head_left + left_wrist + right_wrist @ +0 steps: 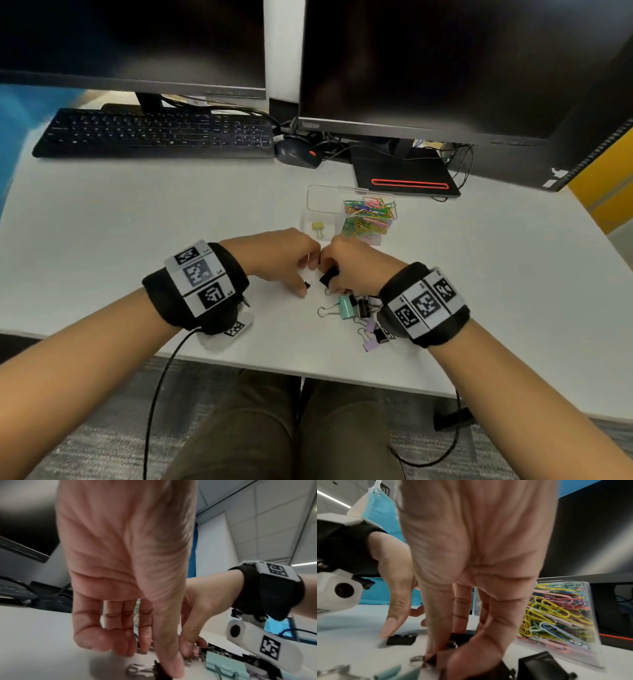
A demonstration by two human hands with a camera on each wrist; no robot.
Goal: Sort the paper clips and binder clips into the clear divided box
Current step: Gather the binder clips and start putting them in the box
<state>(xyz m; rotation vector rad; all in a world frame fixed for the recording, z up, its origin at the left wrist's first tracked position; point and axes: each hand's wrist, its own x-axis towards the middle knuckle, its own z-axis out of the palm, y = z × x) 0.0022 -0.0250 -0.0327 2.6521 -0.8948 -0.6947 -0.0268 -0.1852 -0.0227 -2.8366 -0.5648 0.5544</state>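
Lilac, black and mint binder clips (363, 317) lie heaped on the counter (137, 212) under the right wrist. The right hand (356, 267) pinches a black clip (329, 276); the left hand (284, 260), fingers curled, thumb on a small clip (307, 284). Beyond, the box (322, 209) holds a yellow clip (318, 226) left, paper clips (370, 216) right.

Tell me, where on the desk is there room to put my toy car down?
The bare white desk between the keyboard and the left hand is roomy. Bare desk also lies right of the clear divided box, toward the desk edge. It is crowded by the right hand, where loose binder clips lie scattered.
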